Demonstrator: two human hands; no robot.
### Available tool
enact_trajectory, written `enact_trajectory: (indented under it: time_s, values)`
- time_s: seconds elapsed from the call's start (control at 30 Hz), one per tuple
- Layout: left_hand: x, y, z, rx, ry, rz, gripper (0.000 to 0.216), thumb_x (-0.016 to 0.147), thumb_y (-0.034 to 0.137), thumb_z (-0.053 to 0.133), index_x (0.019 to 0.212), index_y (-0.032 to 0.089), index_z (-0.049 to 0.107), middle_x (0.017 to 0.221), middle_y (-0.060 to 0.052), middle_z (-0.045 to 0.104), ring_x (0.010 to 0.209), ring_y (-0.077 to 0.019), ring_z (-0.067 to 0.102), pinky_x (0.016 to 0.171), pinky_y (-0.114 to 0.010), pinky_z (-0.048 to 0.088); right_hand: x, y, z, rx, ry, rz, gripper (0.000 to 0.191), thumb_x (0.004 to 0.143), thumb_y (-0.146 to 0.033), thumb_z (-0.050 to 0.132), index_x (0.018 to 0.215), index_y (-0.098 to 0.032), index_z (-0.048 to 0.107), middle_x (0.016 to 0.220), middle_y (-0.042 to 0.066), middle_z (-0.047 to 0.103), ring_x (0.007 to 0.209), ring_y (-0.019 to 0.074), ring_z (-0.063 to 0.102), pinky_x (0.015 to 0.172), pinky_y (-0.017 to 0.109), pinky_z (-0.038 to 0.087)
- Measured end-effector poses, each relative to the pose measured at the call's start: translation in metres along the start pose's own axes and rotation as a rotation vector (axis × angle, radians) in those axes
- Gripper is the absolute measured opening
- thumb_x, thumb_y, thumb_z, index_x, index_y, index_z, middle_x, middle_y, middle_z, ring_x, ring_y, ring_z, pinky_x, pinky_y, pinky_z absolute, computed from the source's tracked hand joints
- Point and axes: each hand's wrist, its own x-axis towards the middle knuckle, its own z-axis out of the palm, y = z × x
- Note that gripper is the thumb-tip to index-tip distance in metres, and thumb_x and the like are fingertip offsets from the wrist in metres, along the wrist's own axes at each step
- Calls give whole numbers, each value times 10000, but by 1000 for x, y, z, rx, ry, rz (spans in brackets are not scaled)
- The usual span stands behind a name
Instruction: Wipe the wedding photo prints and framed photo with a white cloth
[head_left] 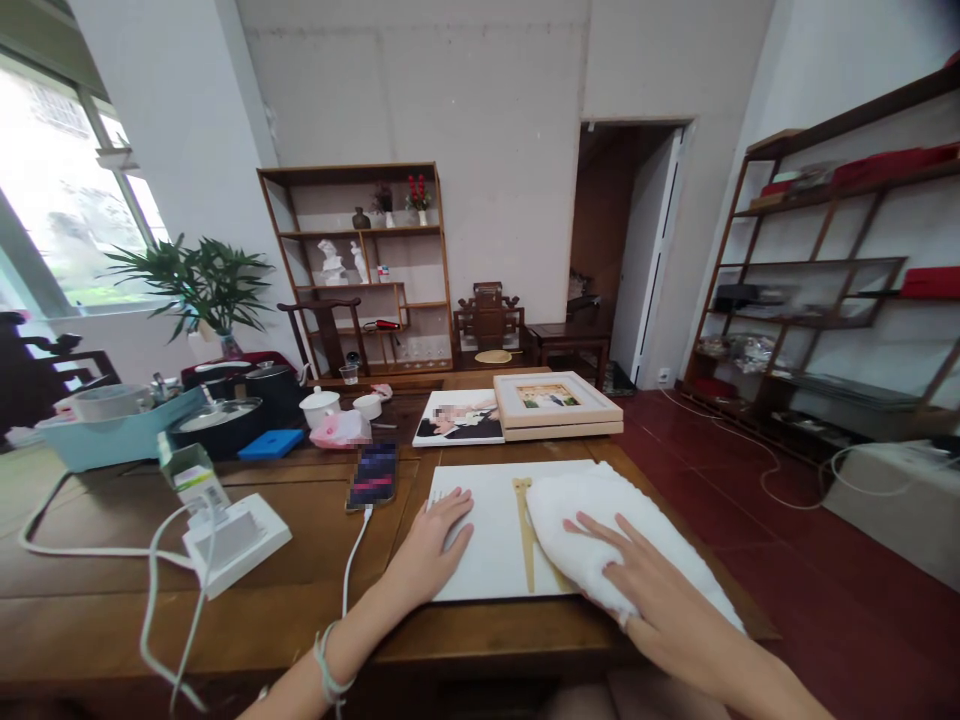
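Note:
My left hand (433,545) lies flat and open on the left part of a white board (487,530) that rests on the wooden table (300,560). With its fingers stretched out, my right hand (637,575) presses flat on a white towel (600,520) spread over the board's right side. A thin pale wooden strip (524,530) lies on the board between the two hands, partly under the towel.
Stacked wooden picture frames (556,403) and a photo print (459,418) lie beyond the board. A phone (373,476) with a white cable, a white power strip (234,540), a small box (191,475), pots, cups and a blue tub (112,430) crowd the table's left. Shelves line the walls.

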Motion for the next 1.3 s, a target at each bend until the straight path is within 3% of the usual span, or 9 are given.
enact_trajectory:
  time_s: [0.2,0.33,0.43,0.67,0.77,0.87,1.07,1.17,1.3]
  values:
    - [1,-2,1,-2,13,20,337,832,266,439,1150,202,533,1255,-69,521,1218,-230,403,1015,-475,288,45,31,-11,42,-69,93,275,815,-209,340,929,-140,580,1337,119,392,1292,216,208,1072,455,108]
    - [1,-3,1,-2,6,22,335,835,262,437,1149,199,535,1256,-69,521,1219,-227,403,1016,-467,293,79,50,-11,17,-70,130,356,812,-196,332,1084,-116,547,1341,128,383,1285,230,227,1058,468,121]
    - [1,-3,0,-9,2,23,337,835,260,438,1152,198,533,1259,-70,518,1221,-225,399,1017,-465,295,85,49,-8,10,-65,124,355,789,-166,354,1076,-114,556,1352,119,368,1291,228,209,1061,461,96]
    - [2,-2,0,-4,2,23,331,828,256,445,1142,208,538,1255,-63,522,1222,-222,399,1017,-466,289,27,1,-9,-26,-103,96,336,630,-64,399,899,-135,589,1376,100,331,1311,227,128,1061,481,64]
    - [2,-1,1,-10,14,19,331,825,261,449,1138,210,543,1248,-64,529,1217,-226,406,1014,-469,293,-4,-13,-11,23,-114,68,352,641,-63,392,923,-171,573,1410,40,270,1318,210,87,1069,471,42]
    - [2,-1,1,-10,8,12,337,830,266,441,1148,209,537,1249,-64,528,1219,-226,403,1018,-474,284,-15,-10,-15,75,-131,84,298,724,-113,376,945,-176,566,1418,29,252,1317,215,98,1076,443,61]
    - [3,-1,-1,3,-10,20,337,834,262,434,1148,194,535,1259,-69,518,1226,-223,394,1022,-462,286,39,35,-17,113,-109,242,349,767,-175,339,1051,-152,541,1335,82,398,1265,300,246,996,440,271]
    - [3,-1,-1,-7,9,33,327,833,257,438,1138,205,544,1245,-63,532,1214,-217,410,1018,-448,302,75,56,-16,81,-81,210,349,767,-159,334,1040,-163,551,1173,89,545,1199,289,357,981,435,273]
    - [4,0,-1,-14,-1,14,331,833,272,441,1136,190,547,1242,-72,534,1214,-219,411,1018,-450,302,95,61,-16,63,-51,196,320,755,-136,341,975,-163,571,1101,94,583,1126,283,430,983,436,244]
